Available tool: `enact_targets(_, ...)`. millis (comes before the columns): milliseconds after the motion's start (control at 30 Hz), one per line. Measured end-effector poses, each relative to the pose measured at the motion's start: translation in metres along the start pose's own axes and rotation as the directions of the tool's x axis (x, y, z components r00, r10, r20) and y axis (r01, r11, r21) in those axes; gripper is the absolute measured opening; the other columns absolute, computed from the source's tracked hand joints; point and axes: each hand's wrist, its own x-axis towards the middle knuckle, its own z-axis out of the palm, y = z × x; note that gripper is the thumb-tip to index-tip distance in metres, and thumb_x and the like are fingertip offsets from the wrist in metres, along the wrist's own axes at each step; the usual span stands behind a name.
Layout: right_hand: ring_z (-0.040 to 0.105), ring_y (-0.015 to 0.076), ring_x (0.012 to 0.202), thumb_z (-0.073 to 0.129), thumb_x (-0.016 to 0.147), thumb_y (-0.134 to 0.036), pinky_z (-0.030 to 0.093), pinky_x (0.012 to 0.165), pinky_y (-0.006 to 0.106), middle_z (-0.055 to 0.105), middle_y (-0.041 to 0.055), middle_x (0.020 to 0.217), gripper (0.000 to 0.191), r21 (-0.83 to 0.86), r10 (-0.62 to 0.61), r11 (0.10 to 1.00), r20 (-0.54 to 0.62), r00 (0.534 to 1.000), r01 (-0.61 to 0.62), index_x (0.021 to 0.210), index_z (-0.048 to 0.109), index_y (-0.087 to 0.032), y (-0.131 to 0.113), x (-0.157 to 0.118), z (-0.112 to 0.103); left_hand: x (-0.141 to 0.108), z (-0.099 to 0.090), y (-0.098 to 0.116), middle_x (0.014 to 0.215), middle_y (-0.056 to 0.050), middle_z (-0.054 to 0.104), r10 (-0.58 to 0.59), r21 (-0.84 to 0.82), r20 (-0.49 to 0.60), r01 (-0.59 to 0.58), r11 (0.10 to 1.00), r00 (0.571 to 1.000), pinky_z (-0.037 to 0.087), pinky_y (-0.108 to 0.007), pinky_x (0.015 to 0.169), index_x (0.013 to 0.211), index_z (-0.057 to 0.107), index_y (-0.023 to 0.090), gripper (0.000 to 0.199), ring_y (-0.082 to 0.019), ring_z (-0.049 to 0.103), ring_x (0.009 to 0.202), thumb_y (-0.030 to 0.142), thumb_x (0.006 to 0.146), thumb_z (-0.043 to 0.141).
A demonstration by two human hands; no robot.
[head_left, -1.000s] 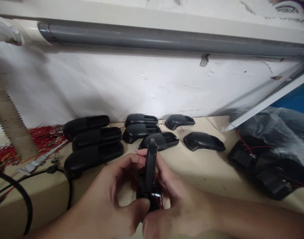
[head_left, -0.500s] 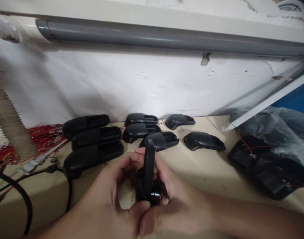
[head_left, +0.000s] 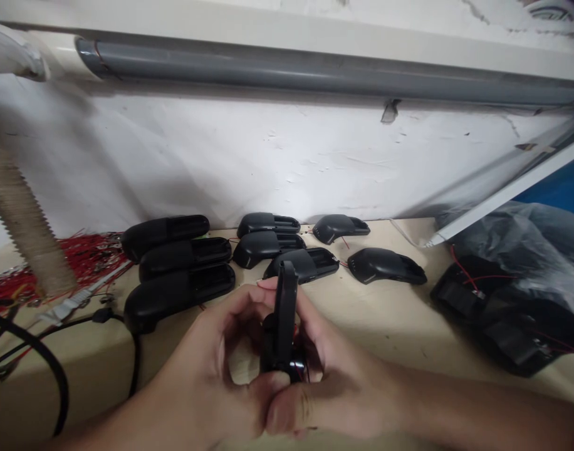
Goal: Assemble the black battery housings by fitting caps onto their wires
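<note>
My view from the head camera: both hands are clenched on one black plastic housing [head_left: 280,319], and neither has let go. The left hand [head_left: 207,357] wraps it from the lower left, and the right hand [head_left: 334,388] closes on it from the right. The two thumbs meet just below it. The housing stands upright on its end between the palms, held above the front of the wooden bench [head_left: 376,319], not resting on it. Thin red wires [head_left: 307,373] show at its lower end, partly hidden by my fingers (can't see exactly where they attach).

Just past the hands, eight more black housings lie on the bench: a stack-like group of three long ones [head_left: 178,289] on the left and five smaller ones [head_left: 306,263] in loose rows to the right. The nearest of those sits just beyond the held piece. Further left is a tangled bundle of red wires [head_left: 89,263], with a black cable [head_left: 28,357] looping across the bench corner. A blurred tan ribbed post [head_left: 26,219] stands at the far left. On the right, black parts with red wires [head_left: 484,313] lie beside a grey plastic bag [head_left: 526,244]. A grey pipe [head_left: 315,72] runs along the white wall [head_left: 221,156].
</note>
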Motion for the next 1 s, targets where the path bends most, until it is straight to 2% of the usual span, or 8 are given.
enact_targets(133, 0.071, 0.0108, 0.073, 0.102, 0.068, -0.017, 0.064, 0.060, 0.021, 0.066, -0.0009, 0.110, 0.094, 0.124, 0.014, 0.992, 0.045, 0.999, -0.020, 0.146, 0.054, -0.039, -0.007, -0.003, 0.001, 0.003, -0.006, -0.005, 0.107, -0.005, 0.077, -0.002, -0.113, 0.118, 0.016, 0.993, 0.993, 0.057, -0.034, 0.091, 0.120, 0.071, 0.024, 0.036, -0.022, 0.070, 0.098, 0.032, 0.087, 0.083)
enact_targets(267, 0.072, 0.0107, 0.069, 0.083, 0.095, -0.038, 0.065, 0.057, 0.020, 0.071, 0.0025, 0.106, 0.061, 0.110, -0.078, 0.990, -0.068, 0.995, 0.085, 0.146, 0.051, -0.033, -0.009, -0.001, 0.002, 0.003, -0.010, -0.009, 0.123, -0.008, 0.077, -0.039, -0.390, 0.161, 0.100, 0.915, 0.986, 0.057, -0.034, 0.099, 0.130, 0.072, 0.024, 0.041, -0.024, 0.073, 0.110, 0.041, 0.094, 0.079)
enact_targets(400, 0.070, 0.0124, 0.050, 0.073, 0.100, -0.055, 0.059, 0.045, 0.020, 0.071, -0.0032, 0.076, 0.055, 0.074, 0.016, 0.997, -0.094, 0.995, -0.009, 0.138, 0.044, -0.028, -0.004, 0.003, -0.001, 0.001, -0.007, -0.004, 0.118, -0.009, 0.079, -0.168, -0.601, 0.110, 0.200, 0.774, 0.980, 0.060, -0.031, 0.078, 0.143, 0.064, 0.025, 0.047, -0.027, 0.075, 0.103, 0.045, 0.101, 0.063)
enact_targets(567, 0.064, 0.0094, 0.047, 0.076, 0.094, -0.063, 0.054, 0.041, 0.017, 0.065, -0.0068, 0.075, 0.056, -0.018, 0.022, 1.000, -0.167, 0.986, -0.025, 0.122, 0.044, -0.026, -0.003, 0.002, 0.001, -0.001, -0.001, 0.002, 0.108, -0.009, 0.079, -0.240, -0.670, 0.182, 0.299, 0.680, 0.954, 0.057, -0.028, 0.071, 0.148, 0.059, 0.023, 0.051, -0.024, 0.073, 0.090, 0.048, 0.103, 0.055)
enact_targets(667, 0.066, 0.0099, 0.061, 0.079, 0.095, -0.057, 0.053, 0.045, 0.016, 0.066, -0.0031, 0.088, 0.051, -0.057, -0.064, 0.997, -0.238, 0.969, 0.052, 0.120, 0.049, -0.026, -0.003, 0.000, 0.008, -0.003, 0.003, 0.002, 0.101, -0.007, 0.078, -0.228, -0.668, 0.192, 0.298, 0.682, 0.954, 0.057, -0.028, 0.073, 0.143, 0.063, 0.024, 0.047, -0.021, 0.071, 0.086, 0.052, 0.106, 0.050)
enact_targets(867, 0.066, 0.0121, 0.098, 0.087, 0.092, -0.042, 0.060, 0.082, 0.024, 0.069, 0.0002, 0.111, 0.044, -0.002, -0.186, 0.981, -0.328, 0.926, 0.196, 0.125, 0.060, -0.028, -0.002, -0.001, 0.020, -0.007, 0.010, -0.009, 0.098, -0.003, 0.076, -0.191, -0.629, 0.174, 0.258, 0.733, 0.966, 0.058, -0.027, 0.073, 0.136, 0.070, 0.028, 0.041, -0.018, 0.065, 0.081, 0.053, 0.106, 0.056)
enact_targets(933, 0.067, 0.0120, 0.102, 0.088, 0.092, -0.041, 0.058, 0.089, 0.025, 0.072, -0.0010, 0.113, 0.044, 0.015, -0.183, 0.980, -0.339, 0.923, 0.200, 0.125, 0.062, -0.029, 0.001, 0.000, 0.021, -0.014, 0.007, -0.021, 0.119, -0.004, 0.076, -0.188, -0.559, 0.138, 0.234, 0.795, 0.972, 0.060, -0.031, 0.091, 0.143, 0.067, 0.032, 0.043, -0.021, 0.068, 0.102, 0.052, 0.110, 0.049)
enact_targets(1000, 0.067, 0.0115, 0.106, 0.087, 0.093, -0.039, 0.056, 0.094, 0.026, 0.073, -0.0020, 0.116, 0.042, 0.032, -0.200, 0.974, -0.335, 0.921, 0.224, 0.125, 0.062, -0.029, 0.004, 0.001, 0.022, -0.022, 0.001, -0.038, 0.141, -0.004, 0.071, -0.197, -0.453, 0.050, 0.198, 0.869, 0.979, 0.048, -0.037, 0.119, 0.146, 0.065, 0.034, 0.043, -0.024, 0.062, 0.132, 0.051, 0.111, 0.047)
